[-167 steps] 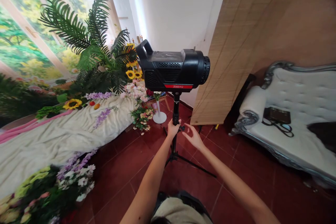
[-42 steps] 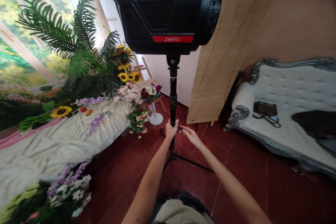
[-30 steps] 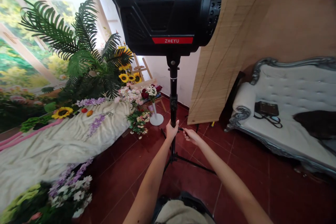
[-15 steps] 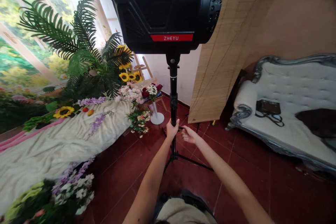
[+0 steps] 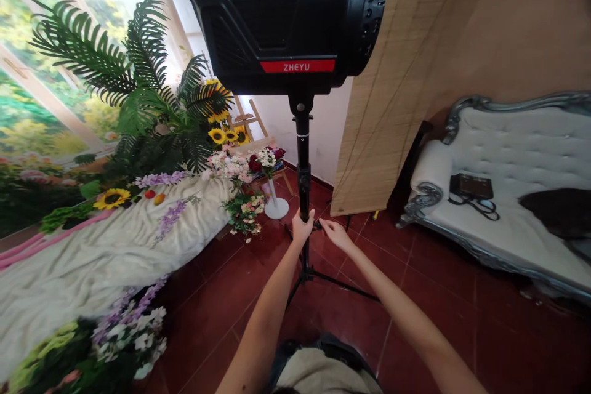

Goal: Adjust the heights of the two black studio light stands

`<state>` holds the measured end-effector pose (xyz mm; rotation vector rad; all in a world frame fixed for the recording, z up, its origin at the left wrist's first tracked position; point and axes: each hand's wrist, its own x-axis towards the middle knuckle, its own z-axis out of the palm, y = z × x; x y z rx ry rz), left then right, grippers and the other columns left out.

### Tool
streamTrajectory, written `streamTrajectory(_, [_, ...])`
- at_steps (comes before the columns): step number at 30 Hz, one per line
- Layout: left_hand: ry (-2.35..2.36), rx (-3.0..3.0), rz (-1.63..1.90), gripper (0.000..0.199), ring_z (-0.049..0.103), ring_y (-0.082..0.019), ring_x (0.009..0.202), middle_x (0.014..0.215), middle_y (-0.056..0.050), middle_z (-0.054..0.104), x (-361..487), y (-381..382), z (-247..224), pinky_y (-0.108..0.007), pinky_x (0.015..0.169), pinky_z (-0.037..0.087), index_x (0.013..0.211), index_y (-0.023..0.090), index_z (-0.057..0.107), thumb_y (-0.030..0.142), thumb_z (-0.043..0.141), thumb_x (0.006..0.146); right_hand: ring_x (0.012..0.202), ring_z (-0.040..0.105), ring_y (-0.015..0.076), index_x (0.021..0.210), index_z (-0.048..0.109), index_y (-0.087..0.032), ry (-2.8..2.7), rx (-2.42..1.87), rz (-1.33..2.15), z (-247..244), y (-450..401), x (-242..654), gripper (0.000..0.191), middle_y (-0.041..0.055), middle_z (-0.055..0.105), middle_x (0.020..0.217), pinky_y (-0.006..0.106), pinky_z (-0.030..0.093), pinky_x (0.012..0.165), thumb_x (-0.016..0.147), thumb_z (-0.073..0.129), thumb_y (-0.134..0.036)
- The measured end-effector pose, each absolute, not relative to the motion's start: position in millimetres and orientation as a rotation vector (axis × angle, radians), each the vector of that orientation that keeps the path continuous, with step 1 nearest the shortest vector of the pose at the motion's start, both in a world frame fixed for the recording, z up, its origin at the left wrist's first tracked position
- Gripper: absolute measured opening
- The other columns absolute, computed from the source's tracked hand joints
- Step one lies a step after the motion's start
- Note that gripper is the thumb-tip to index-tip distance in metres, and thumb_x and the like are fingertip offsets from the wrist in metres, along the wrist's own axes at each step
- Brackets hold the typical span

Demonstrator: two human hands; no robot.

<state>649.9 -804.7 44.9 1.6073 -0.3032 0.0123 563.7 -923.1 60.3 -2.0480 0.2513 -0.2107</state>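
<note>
A black studio light (image 5: 277, 31) with a red ZHEYU label sits on top of an upright black light stand (image 5: 303, 188). My left hand (image 5: 302, 226) is wrapped round the stand's pole, thumb up along its side. Just to the right, my right hand (image 5: 336, 235) has its fingertips pinched at the small black tightening knob (image 5: 317, 226) that sticks out from the pole. The fingers partly cover the knob. Below my hands the stand's legs (image 5: 341, 283) spread over the floor.
A cream cloth (image 5: 115, 258) with flowers and a sunflower (image 5: 112, 198) lies at left, palm leaves (image 5: 87, 49) behind it. A white-based flower stand (image 5: 277, 208) is beyond the pole. A bamboo blind (image 5: 369, 104) hangs behind; a white sofa (image 5: 508, 148) with a bag (image 5: 471, 187) stands right.
The light has shifted slightly to the left in view. My right hand's fingers have turned and straightened somewhat at the knob. My left hand keeps its grip on the pole.
</note>
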Motion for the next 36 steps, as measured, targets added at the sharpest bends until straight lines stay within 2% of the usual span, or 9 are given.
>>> streamTrajectory(5, [-0.356,1.657,0.042,0.036,0.054,-0.013,0.057,0.061,0.0,0.055,652,-805,42,-0.024,0.056,0.044,0.075,0.017,0.055,0.054,0.056,0.075,0.047,0.047,0.0118,0.05,0.051,-0.019,0.318,-1.801,-0.034,56,-919,575,0.053,-0.001,0.05,0.045,0.023,0.034,0.052,0.086,0.039,-0.056])
streamTrajectory(9, [-0.351,1.649,0.053,0.037,0.055,-0.014,0.06,0.063,-0.001,0.056,651,-805,45,-0.024,0.058,0.045,0.074,0.017,0.056,0.054,0.057,0.074,0.034,0.023,0.0074,0.052,0.039,-0.021,0.343,-1.328,0.226,58,-917,579,0.043,-0.0066,0.034,0.04,0.02,0.023,0.039,0.091,0.033,-0.039])
streamTrajectory(14, [-0.326,1.654,0.075,0.038,0.052,-0.013,0.058,0.06,0.0,0.053,649,-806,49,-0.024,0.056,0.043,0.071,0.018,0.054,0.056,0.058,0.072,0.033,0.019,0.0075,0.054,0.029,-0.022,0.344,-1.278,0.255,62,-914,578,0.037,-0.0081,0.028,0.041,0.019,0.023,0.038,0.09,0.03,-0.025])
streamTrajectory(17, [-0.334,1.676,0.079,0.038,0.051,-0.012,0.057,0.06,0.001,0.052,648,-805,50,-0.023,0.056,0.043,0.071,0.018,0.054,0.056,0.057,0.072,0.034,0.026,0.0084,0.058,0.037,-0.022,0.404,-1.343,0.237,60,-909,575,0.041,-0.0054,0.037,0.043,0.021,0.024,0.039,0.093,0.026,-0.039])
streamTrajectory(20, [-0.321,1.676,0.078,0.037,0.052,-0.013,0.058,0.062,0.001,0.053,648,-804,50,-0.024,0.056,0.044,0.074,0.017,0.056,0.054,0.058,0.072,0.047,0.047,0.013,0.068,0.048,-0.021,0.422,-1.73,-0.002,59,-907,568,0.044,-0.001,0.051,0.054,0.024,0.036,0.051,0.089,0.031,-0.056])
streamTrajectory(23, [-0.296,1.667,0.057,0.036,0.054,-0.013,0.06,0.064,0.0,0.056,647,-803,49,-0.024,0.057,0.046,0.076,0.017,0.057,0.053,0.06,0.071,0.07,0.059,0.0184,0.077,0.052,-0.023,0.282,-2.125,-0.228,62,-911,560,0.04,0.0015,0.06,0.07,0.028,0.041,0.069,0.087,0.036,-0.058])
streamTrajectory(26, [-0.297,1.658,0.027,0.035,0.056,-0.013,0.061,0.067,-0.001,0.058,647,-803,49,-0.024,0.058,0.047,0.076,0.017,0.058,0.051,0.063,0.068,0.083,0.061,0.0205,0.084,0.056,-0.023,0.168,-2.259,-0.288,65,-915,558,0.04,0.0051,0.065,0.086,0.029,0.041,0.076,0.09,0.033,-0.054])
streamTrajectory(33, [-0.325,1.627,-0.003,0.035,0.058,-0.014,0.062,0.068,-0.002,0.059,647,-802,49,-0.026,0.06,0.049,0.077,0.016,0.057,0.051,0.058,0.073,0.09,0.062,0.026,0.092,0.064,-0.025,0.222,-2.136,-0.409,47,-911,567,0.041,0.0073,0.069,0.094,0.031,0.043,0.076,0.087,0.036,-0.055])
streamTrajectory(36, [-0.308,1.642,0.018,0.035,0.058,-0.015,0.064,0.068,-0.002,0.058,647,-801,49,-0.026,0.062,0.048,0.08,0.017,0.056,0.051,0.059,0.073,0.077,0.062,0.0265,0.082,0.066,-0.024,0.309,-2.108,-0.456,41,-905,570,0.047,0.0073,0.068,0.077,0.029,0.042,0.065,0.086,0.033,-0.058])
